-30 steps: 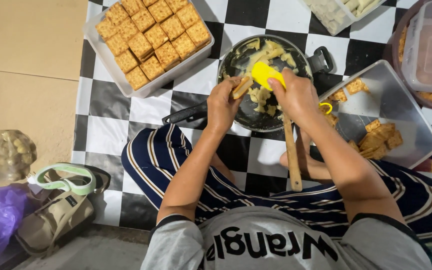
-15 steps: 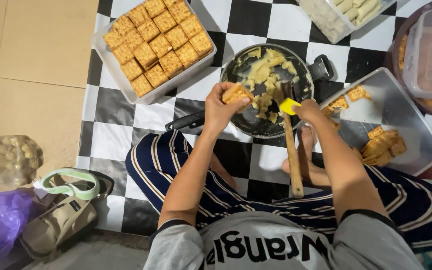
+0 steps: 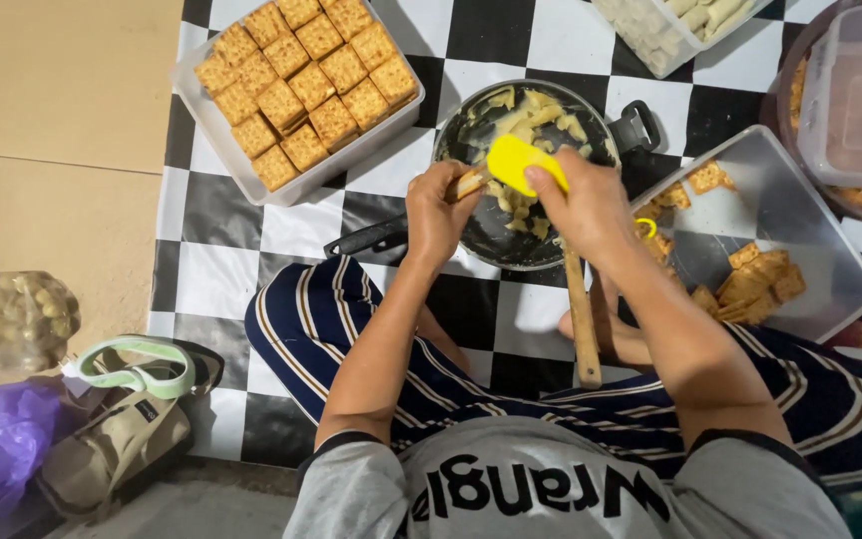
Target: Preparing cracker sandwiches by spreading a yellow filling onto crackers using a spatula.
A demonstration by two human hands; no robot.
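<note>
Left hand (image 3: 438,215) pinches a cracker (image 3: 468,184) over the dark pan (image 3: 471,130); right hand (image 3: 583,205) grips a yellow spatula (image 3: 513,163).
Held above the pan, likely so the filling (image 3: 529,115) drops back in.

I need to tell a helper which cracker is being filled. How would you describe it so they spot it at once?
Start at the dark pan in the middle of the checkered mat. At its near-left rim, the left hand pinches one square cracker. Unlike the crackers packed in the white tray, it is alone, held beside the yellow spatula.
</note>
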